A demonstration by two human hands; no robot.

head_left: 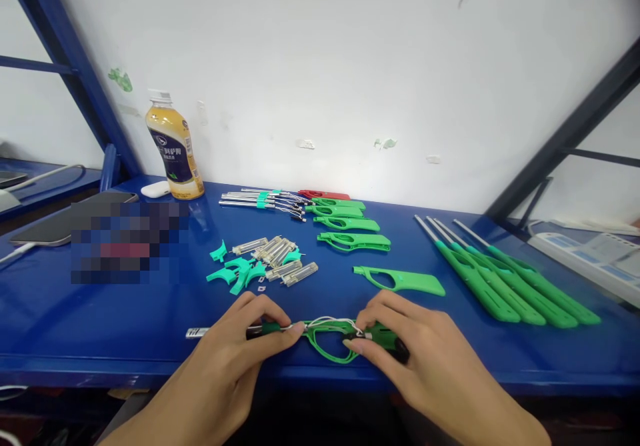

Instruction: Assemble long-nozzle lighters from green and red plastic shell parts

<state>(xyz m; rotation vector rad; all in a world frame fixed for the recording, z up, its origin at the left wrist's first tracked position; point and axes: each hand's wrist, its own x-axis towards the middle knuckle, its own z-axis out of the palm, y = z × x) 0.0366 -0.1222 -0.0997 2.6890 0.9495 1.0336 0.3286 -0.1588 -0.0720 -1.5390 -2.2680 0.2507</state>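
At the table's front edge lies a green lighter shell half point(327, 353) with its looped trigger guard towards me. My left hand point(245, 346) is closed at its narrow end, thumb and fingers pinching the neck where a metal lighter tube point(197, 333) sticks out to the left. White wires point(333, 319) run from there across the shell to the right. My right hand point(415, 339) pinches a small dark igniter part point(357, 336) at the wire ends, over the handle part of the shell. Its fingers partly cover the handle and a black piece at its right end.
Ahead lie teal triggers point(243, 273), clear fuel tanks point(277, 249), wired metal tubes point(250, 204) and green shells point(400, 281). Several assembled lighters point(500, 273) rest on the right. A drink bottle point(173, 146) and phone point(70, 219) are left; a power strip point(590, 259) is far right.
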